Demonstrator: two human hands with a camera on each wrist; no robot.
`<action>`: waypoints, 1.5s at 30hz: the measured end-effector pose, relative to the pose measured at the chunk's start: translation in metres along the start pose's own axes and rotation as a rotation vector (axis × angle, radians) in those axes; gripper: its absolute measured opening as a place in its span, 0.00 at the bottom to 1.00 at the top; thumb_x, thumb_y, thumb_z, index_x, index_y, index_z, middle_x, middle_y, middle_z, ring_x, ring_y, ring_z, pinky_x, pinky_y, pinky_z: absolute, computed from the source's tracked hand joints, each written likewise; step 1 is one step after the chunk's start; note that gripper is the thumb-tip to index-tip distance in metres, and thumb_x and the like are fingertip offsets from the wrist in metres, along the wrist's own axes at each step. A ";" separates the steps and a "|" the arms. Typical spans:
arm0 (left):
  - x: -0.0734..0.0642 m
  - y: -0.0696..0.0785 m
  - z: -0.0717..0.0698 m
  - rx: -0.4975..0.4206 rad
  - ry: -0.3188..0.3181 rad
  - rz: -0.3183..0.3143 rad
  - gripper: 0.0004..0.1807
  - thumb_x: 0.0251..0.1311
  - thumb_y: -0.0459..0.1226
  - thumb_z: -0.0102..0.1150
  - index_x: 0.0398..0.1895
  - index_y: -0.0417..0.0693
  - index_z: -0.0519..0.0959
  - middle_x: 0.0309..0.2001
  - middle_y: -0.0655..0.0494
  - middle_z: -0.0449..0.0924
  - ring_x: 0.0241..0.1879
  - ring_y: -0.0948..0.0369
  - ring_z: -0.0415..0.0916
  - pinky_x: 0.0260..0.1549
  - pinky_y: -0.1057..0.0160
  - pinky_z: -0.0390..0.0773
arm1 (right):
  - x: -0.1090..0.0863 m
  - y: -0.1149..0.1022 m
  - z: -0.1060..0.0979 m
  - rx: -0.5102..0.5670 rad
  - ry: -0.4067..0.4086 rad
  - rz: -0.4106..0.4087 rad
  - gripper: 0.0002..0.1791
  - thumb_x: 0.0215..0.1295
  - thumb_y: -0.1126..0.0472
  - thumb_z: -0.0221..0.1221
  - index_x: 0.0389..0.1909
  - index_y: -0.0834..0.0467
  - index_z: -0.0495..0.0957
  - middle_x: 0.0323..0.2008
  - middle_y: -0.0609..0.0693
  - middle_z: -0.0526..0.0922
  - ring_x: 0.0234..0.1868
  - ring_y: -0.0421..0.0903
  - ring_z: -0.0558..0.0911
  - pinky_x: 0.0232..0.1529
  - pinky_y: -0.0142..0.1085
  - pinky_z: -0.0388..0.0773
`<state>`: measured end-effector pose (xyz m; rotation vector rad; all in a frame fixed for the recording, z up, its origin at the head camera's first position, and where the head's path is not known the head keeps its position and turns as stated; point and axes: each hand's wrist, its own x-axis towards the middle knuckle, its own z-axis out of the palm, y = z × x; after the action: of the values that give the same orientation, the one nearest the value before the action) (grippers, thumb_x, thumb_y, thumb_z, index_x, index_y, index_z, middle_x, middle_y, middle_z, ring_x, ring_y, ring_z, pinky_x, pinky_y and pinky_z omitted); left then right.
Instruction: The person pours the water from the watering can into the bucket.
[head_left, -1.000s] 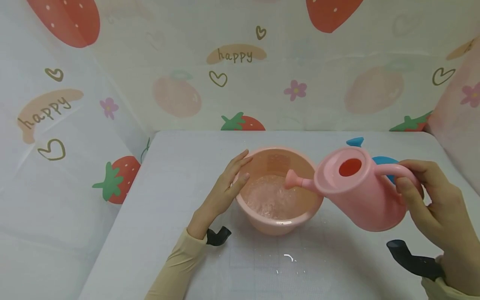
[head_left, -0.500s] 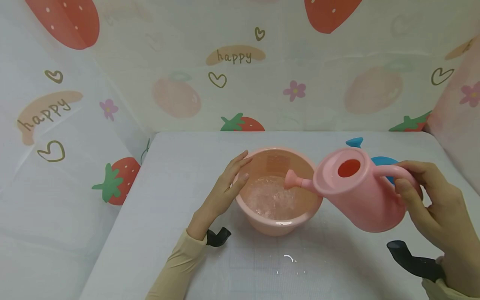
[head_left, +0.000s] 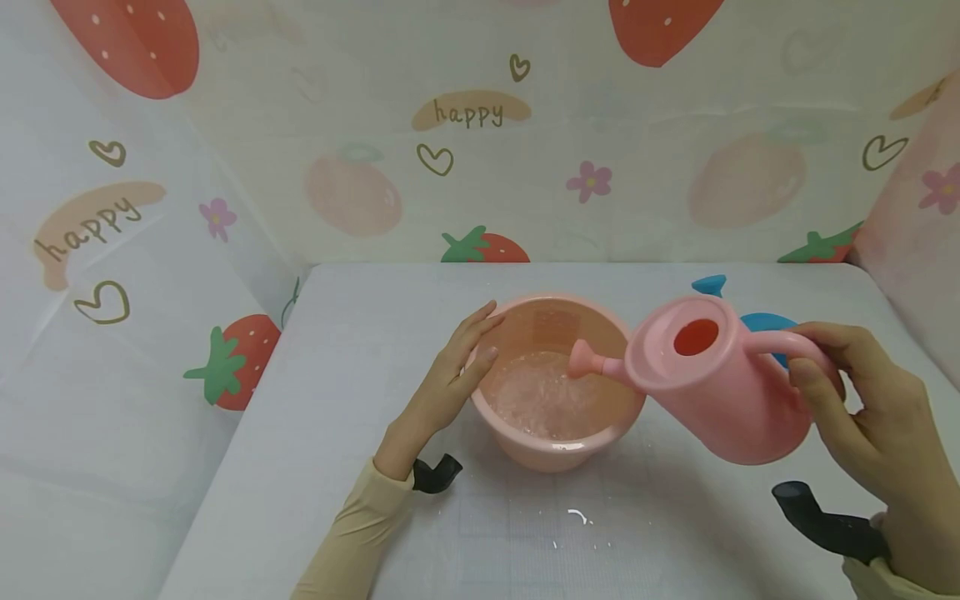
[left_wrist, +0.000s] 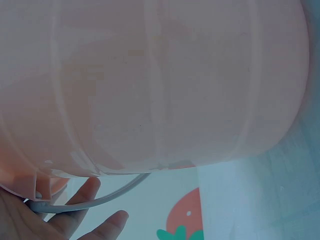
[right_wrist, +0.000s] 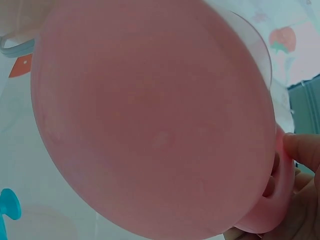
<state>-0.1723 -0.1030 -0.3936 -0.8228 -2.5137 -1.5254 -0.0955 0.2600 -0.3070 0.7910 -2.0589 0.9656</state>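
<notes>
Watering can, pale pink, smooth, plastic-looking (head_left: 742,417): rounded body, oval top opening, curved loop handle, short spout ending in a flared head; held tilted, spout head over the mouth of the bucket, round, peach-pink, plastic-looking (head_left: 551,460). Bucket has a glossy thick rim; the clear liquid (head_left: 536,404) inside shows a broken, rippled surface. Whether the spout touches the rim cannot be told. Right hand (head_left: 873,408): fingers curled round the loop handle, thumb laid along it. Left hand (head_left: 446,375): fingers nearly straight, slightly parted, resting at the bucket's left rim, thumb reaching over the edge; no firm grasp. White table, smooth (head_left: 360,342), carries the bucket and small shiny drops (head_left: 577,515) in front of it. Behind the can, a bright blue item with a flared tip (head_left: 767,322) is mostly hidden. Left wrist view adds what the head view conceals: faint bands on the bucket's outer wall and a thin grey curved bail (left_wrist: 107,198) by the fingers. Right wrist view adds the can's broad, rounded underside and fingers passing through the handle loop.
</notes>
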 end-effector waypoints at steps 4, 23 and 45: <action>-0.002 0.020 -0.004 -0.021 -0.006 -0.012 0.24 0.67 0.36 0.42 0.66 0.39 0.62 0.71 0.46 0.51 0.71 0.52 0.46 0.65 0.44 0.53 | 0.000 -0.001 0.000 -0.006 -0.001 0.012 0.25 0.67 0.55 0.54 0.42 0.79 0.70 0.38 0.41 0.76 0.33 0.31 0.68 0.35 0.15 0.64; 0.000 -0.015 0.003 0.007 0.002 0.011 0.27 0.69 0.51 0.39 0.68 0.55 0.61 0.72 0.62 0.49 0.71 0.63 0.45 0.64 0.47 0.56 | 0.002 -0.005 0.002 0.026 0.019 0.023 0.23 0.66 0.56 0.55 0.41 0.78 0.71 0.38 0.40 0.76 0.34 0.31 0.69 0.37 0.16 0.64; 0.002 -0.016 0.003 0.017 0.010 0.002 0.30 0.67 0.57 0.37 0.67 0.55 0.62 0.71 0.68 0.49 0.70 0.66 0.45 0.65 0.49 0.55 | 0.005 -0.009 0.004 0.074 0.044 0.013 0.22 0.66 0.58 0.55 0.41 0.78 0.72 0.36 0.42 0.77 0.34 0.32 0.69 0.37 0.17 0.64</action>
<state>-0.1811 -0.1054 -0.4077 -0.8123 -2.5146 -1.5020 -0.0929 0.2503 -0.3015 0.7891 -2.0030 1.0628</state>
